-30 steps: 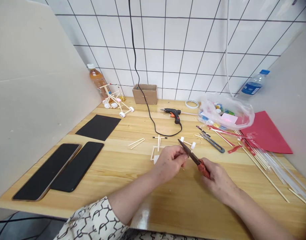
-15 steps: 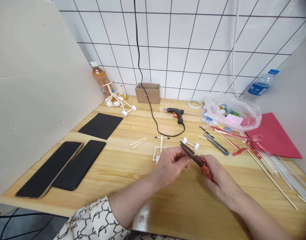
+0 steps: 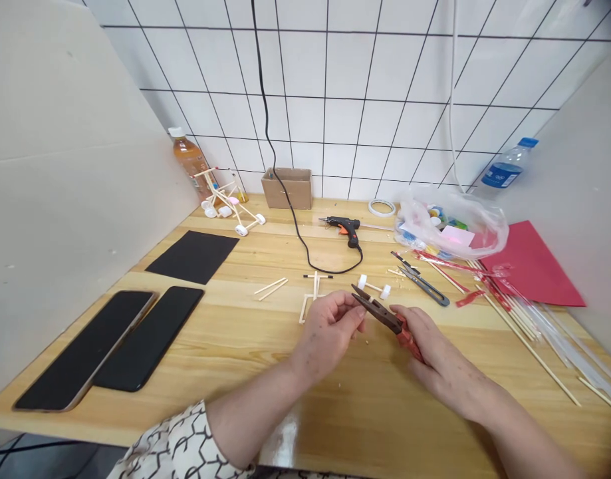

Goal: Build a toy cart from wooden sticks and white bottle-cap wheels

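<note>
My right hand (image 3: pixel 427 349) is closed around the red handles of a pair of long-nose pliers (image 3: pixel 382 316), whose dark jaws point up and left and stand slightly apart. A pale bit of wooden stick (image 3: pixel 370 300) shows between the jaws. Fingers pinched, my left hand (image 3: pixel 330 332) is right at the jaws, holding the stick, mostly hidden by the fingers. Behind that hand lies a small frame of wooden sticks (image 3: pixel 316 286) with a black-tipped crosspiece, partly covered. Just beyond the pliers is a stick axle with two white wheels (image 3: pixel 374 287).
A black hot glue gun (image 3: pixel 348 227) with its cord lies mid-table, a grey cutter (image 3: pixel 427 286) to its right. Loose sticks (image 3: pixel 529 352) and red card (image 3: pixel 534 266) are at right. Two phones (image 3: pixel 150 339), black card (image 3: pixel 195 256) and a stick model (image 3: pixel 225 199) are at left.
The whole view has shifted slightly, so most things appear further left. The pliers' jaws look a little wider apart. Both hands keep nearly the same pose.
</note>
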Tool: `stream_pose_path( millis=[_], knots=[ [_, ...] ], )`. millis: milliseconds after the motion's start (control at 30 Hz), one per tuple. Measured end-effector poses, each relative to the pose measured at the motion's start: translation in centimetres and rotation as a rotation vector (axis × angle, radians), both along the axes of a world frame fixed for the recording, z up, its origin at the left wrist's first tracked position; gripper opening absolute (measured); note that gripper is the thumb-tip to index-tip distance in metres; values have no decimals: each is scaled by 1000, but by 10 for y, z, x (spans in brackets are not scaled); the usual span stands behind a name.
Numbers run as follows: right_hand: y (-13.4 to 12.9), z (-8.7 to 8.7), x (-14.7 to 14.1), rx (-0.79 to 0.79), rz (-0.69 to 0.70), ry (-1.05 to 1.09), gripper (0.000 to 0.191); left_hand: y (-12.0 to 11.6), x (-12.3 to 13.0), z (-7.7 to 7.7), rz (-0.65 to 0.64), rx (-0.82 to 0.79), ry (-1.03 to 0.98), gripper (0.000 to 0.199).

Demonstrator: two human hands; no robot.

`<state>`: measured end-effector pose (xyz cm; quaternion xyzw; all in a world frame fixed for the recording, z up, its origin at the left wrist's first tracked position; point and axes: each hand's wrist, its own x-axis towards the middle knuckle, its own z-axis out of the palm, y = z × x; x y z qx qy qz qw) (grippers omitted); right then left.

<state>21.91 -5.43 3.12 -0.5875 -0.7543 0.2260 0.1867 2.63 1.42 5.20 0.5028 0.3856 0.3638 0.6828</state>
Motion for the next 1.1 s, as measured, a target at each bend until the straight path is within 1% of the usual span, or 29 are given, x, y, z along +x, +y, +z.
stream_pose_path(
  millis=[67, 133, 167, 200, 233, 267, 300, 333, 367, 433, 467, 567, 633, 667, 733, 800, 833, 867, 933, 1100],
  knots=[
    [3, 0, 4, 33, -34, 11, 63, 0, 0, 0, 47, -36, -36, 17],
    [9, 2, 14, 80, -121, 13, 55, 0, 0, -1, 70, -72, -67, 19],
    [12, 3, 22, 103, -186, -3, 50, -1, 0, -2, 70, -89, -81, 19],
    [16, 5, 32, 136, -283, -27, 46, -1, 0, -3, 61, -106, -93, 20],
    [19, 6, 42, 122, -367, -71, 38, -2, 0, -3, 50, -122, -103, 21],
    [22, 7, 54, 84, -448, -134, 26, -2, 0, -4, 37, -137, -110, 21],
    [24, 8, 65, 38, -526, -201, 19, -2, -1, -5, 23, -152, -114, 22],
    [26, 9, 76, 5, -611, -261, 16, -2, -1, -5, 8, -166, -115, 22],
    [27, 9, 85, -8, -642, -311, 17, -2, -2, -5, -7, -179, -115, 22],
    [29, 8, 101, -35, -650, -395, 22, -2, -4, -6, -39, -202, -117, 23],
    [30, 7, 106, -68, -688, -430, 25, -1, -5, -6, -55, -214, -118, 23],
    [32, 5, 115, -75, -677, -468, 30, -1, -9, -5, -98, -252, -118, 23],
    [34, 5, 115, -57, -657, -502, 31, 0, -11, -4, -114, -274, -117, 23],
    [36, 5, 113, -25, -657, -537, 31, -1, -11, -4, -121, -281, -119, 24],
    [41, 5, 104, 94, -663, -616, 33, -1, -12, -3, -132, -287, -125, 25],
    [49, 3, 91, 208, -619, -650, 34, -2, -12, -3, -142, -282, -130, 25],
    [53, 2, 84, 200, -570, -639, 36, -2, -12, -3, -143, -280, -130, 25],
    [58, 0, 77, 144, -527, -643, 39, -2, -12, -3, -142, -277, -126, 25],
    [68, -5, 67, 89, -485, -649, 37, -2, -12, -3, -131, -269, -110, 24],
    [84, -14, 60, 6, -506, -646, 29, -2, -12, -1, -105, -254, -61, 21]
  ],
)
